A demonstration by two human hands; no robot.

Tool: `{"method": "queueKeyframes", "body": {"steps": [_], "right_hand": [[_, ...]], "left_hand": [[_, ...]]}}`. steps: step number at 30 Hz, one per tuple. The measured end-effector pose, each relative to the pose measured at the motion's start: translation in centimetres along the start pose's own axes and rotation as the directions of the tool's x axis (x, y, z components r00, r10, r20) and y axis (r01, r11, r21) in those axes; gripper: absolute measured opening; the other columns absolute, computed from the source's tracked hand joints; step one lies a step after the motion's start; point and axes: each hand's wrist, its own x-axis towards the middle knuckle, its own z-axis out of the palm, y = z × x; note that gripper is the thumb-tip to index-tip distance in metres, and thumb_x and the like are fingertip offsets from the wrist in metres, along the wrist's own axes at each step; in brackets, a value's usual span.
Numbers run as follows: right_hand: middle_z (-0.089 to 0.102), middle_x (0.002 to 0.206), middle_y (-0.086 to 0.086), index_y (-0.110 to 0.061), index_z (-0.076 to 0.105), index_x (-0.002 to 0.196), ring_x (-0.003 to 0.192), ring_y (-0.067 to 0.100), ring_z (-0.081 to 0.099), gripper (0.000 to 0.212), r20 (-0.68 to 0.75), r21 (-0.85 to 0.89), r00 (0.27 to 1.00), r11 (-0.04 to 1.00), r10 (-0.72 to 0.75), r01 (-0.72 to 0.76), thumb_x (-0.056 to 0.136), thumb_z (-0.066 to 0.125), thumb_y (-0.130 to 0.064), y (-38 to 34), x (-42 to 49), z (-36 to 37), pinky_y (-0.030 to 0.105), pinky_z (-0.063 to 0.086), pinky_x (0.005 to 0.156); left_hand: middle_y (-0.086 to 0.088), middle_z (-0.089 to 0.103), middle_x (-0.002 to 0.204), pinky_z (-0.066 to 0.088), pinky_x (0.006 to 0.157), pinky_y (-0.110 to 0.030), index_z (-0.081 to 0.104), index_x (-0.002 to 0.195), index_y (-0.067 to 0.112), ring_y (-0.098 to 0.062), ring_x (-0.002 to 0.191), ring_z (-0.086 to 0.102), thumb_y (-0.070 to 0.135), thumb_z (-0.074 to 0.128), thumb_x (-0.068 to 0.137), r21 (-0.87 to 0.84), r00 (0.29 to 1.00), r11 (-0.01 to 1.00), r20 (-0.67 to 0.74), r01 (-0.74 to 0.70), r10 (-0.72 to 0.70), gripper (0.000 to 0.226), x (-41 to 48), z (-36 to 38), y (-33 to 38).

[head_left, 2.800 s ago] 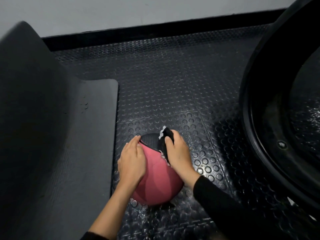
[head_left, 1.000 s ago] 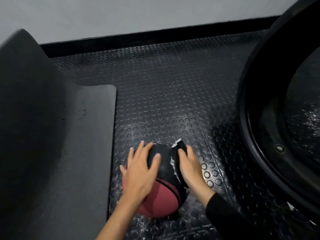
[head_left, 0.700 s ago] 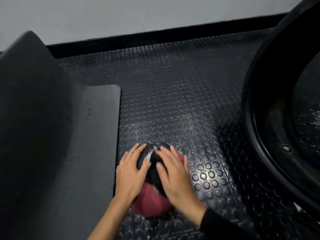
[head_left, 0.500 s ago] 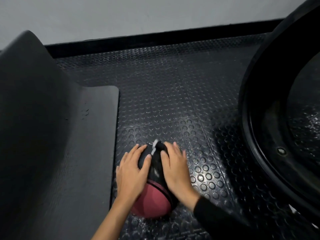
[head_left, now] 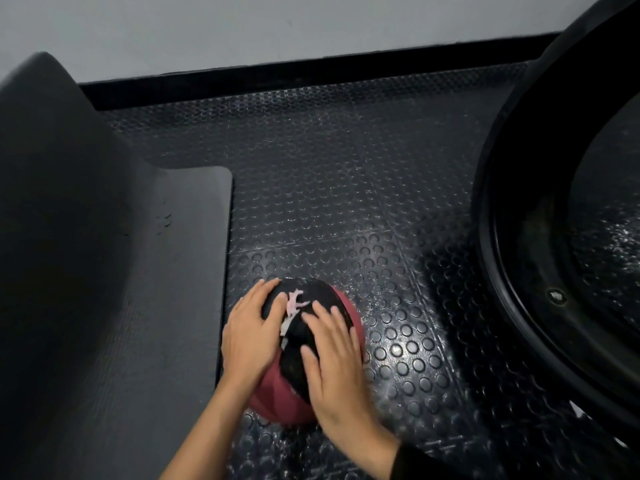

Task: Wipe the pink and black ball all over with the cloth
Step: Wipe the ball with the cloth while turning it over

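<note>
Wiping is under way: my right hand [head_left: 334, 362] lies flat, fingers spread, pressing the dark cloth with pale frayed edges [head_left: 294, 327] onto the top of the round pink and black rubber ball [head_left: 277, 400]. My left hand [head_left: 251, 336] is spread open too, clamped on nothing, palming the ball's left side to steady it. The ball sits on the black studded rubber floor [head_left: 346, 202], just beside the grey foam mat [head_left: 180, 306]. Since a moment ago, my right hand has slid from the ball's right flank up onto its crown. Next, I judge, I must roll the ball to bring the pink underside up under the cloth.
</note>
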Motion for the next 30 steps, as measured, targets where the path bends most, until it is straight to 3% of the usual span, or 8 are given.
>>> {"method": "queueKeyframes", "body": {"steps": [7, 13, 18, 21, 25, 27, 29, 30], "right_hand": [[0.06, 0.119, -0.003, -0.023, 0.053, 0.121, 0.112, 0.019, 0.053, 0.035, 0.009, 0.104, 0.961, 0.956, 0.276, -0.276, 0.095, 0.032, -0.032, 2.3, 9.0, -0.7, 0.046, 0.039, 0.099], [0.019, 0.151, -0.025, -0.036, 0.027, 0.145, 0.142, -0.007, 0.002, 0.053, 0.018, 0.02, 0.999, 0.999, 0.037, -0.038, 0.095, 0.011, -0.047, 0.6, 0.6, -0.6, 0.029, 0.0, 0.119], [0.061, 0.117, -0.002, -0.023, 0.054, 0.12, 0.108, 0.018, 0.055, 0.029, 0.042, 0.108, 0.956, 0.95, 0.292, -0.295, 0.099, 0.033, -0.025, 2.8, 8.9, -1.1, 0.048, 0.039, 0.1], [0.055, 0.129, -0.007, -0.024, 0.05, 0.128, 0.121, 0.013, 0.047, 0.036, -0.068, 0.076, 0.97, 0.97, 0.235, -0.23, 0.099, 0.03, -0.029, 1.9, 6.2, -0.7, 0.044, 0.034, 0.107], [0.018, 0.151, -0.026, -0.036, 0.026, 0.144, 0.142, -0.007, 0.0, 0.049, 0.005, -0.014, 0.999, 0.999, -0.042, 0.042, 0.097, 0.013, -0.041, 0.5, -0.6, -0.3, 0.024, -0.006, 0.118], [0.036, 0.145, -0.019, -0.037, 0.036, 0.138, 0.14, 0.0, 0.022, 0.046, 0.013, 0.04, 1.0, 0.999, -0.001, 0.001, 0.097, 0.017, -0.042, 1.7, 1.6, -0.4, 0.029, 0.013, 0.118], [0.061, 0.113, -0.003, -0.029, 0.05, 0.122, 0.109, 0.019, 0.056, 0.035, 0.051, 0.169, 0.971, 0.957, 0.232, -0.237, 0.098, 0.025, -0.035, 3.0, 6.0, -0.9, 0.03, 0.046, 0.086], [0.062, 0.098, 0.0, -0.024, 0.053, 0.116, 0.093, 0.022, 0.059, 0.029, 0.078, 0.202, 0.937, 0.915, 0.341, -0.35, 0.099, 0.029, -0.029, 3.4, 7.7, -1.1, 0.027, 0.044, 0.068]], "left_hand": [[0.014, 0.04, 0.148, 0.028, 0.113, -0.045, 0.049, 0.134, 0.04, -0.012, 0.138, 0.033, 0.051, 0.042, 0.095, 0.044, 1.0, 0.999, 0.005, -0.01, 0.009, 0.042, -0.2, 0.4, 0.3], [0.015, 0.043, 0.146, 0.029, 0.112, -0.042, 0.051, 0.133, 0.041, -0.01, 0.136, 0.035, 0.049, 0.043, 0.095, 0.034, 1.0, 0.999, 0.011, -0.008, 0.008, 0.04, -0.1, 0.0, 0.2], [0.014, 0.042, 0.147, 0.029, 0.113, -0.044, 0.05, 0.134, 0.04, -0.012, 0.138, 0.034, 0.058, 0.037, 0.089, 0.044, 1.0, 0.999, 0.006, -0.02, 0.019, 0.05, -0.6, 0.1, 0.3], [0.016, 0.043, 0.145, 0.03, 0.112, -0.045, 0.051, 0.132, 0.041, -0.013, 0.137, 0.035, 0.06, 0.034, 0.084, 0.033, 1.0, 0.999, -0.002, 0.018, -0.018, 0.055, -0.4, 0.4, 0.8], [0.016, 0.046, 0.143, 0.031, 0.111, -0.038, 0.053, 0.13, 0.039, -0.008, 0.134, 0.038, 0.056, 0.038, 0.085, 0.001, 1.0, 1.0, 0.002, -0.029, 0.029, 0.051, -0.6, -0.1, 0.1], [0.015, 0.046, 0.143, 0.03, 0.11, -0.034, 0.053, 0.131, 0.039, -0.006, 0.134, 0.037, 0.055, 0.039, 0.087, -0.011, 0.999, 0.999, 0.004, -0.048, 0.048, 0.049, -0.9, -0.4, -0.4], [0.017, 0.044, 0.144, 0.03, 0.11, -0.035, 0.052, 0.131, 0.04, -0.005, 0.134, 0.036, 0.056, 0.038, 0.087, -0.007, 0.999, 0.999, -0.005, -0.044, 0.044, 0.049, -1.3, -0.7, -0.7], [0.017, 0.044, 0.144, 0.031, 0.111, -0.036, 0.052, 0.131, 0.04, -0.005, 0.134, 0.036, 0.055, 0.04, 0.089, -0.006, 0.999, 0.999, -0.013, -0.039, 0.039, 0.047, -1.3, -0.7, -0.8]]}}
